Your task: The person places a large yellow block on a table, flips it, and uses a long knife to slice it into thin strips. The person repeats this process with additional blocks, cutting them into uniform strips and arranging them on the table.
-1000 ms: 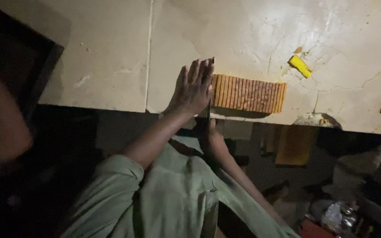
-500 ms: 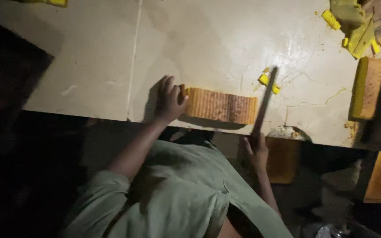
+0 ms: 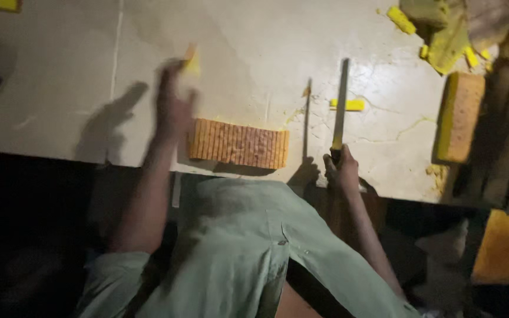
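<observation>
Two hands at a pale, cracked stone surface: the right hand has its grip closed on a long flat-bladed knife; the blurred left hand pinches a small yellow sliver. The ridged orange-brown rectangular slab lies between them at the near edge. Cutting well likely needs the slab steadied. No packages or labels show.

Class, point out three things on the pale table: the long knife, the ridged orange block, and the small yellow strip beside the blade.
long knife (image 3: 341,103), head view, middle of the blade.
ridged orange block (image 3: 238,143), head view, centre of its top.
small yellow strip (image 3: 349,105), head view, its middle.
</observation>
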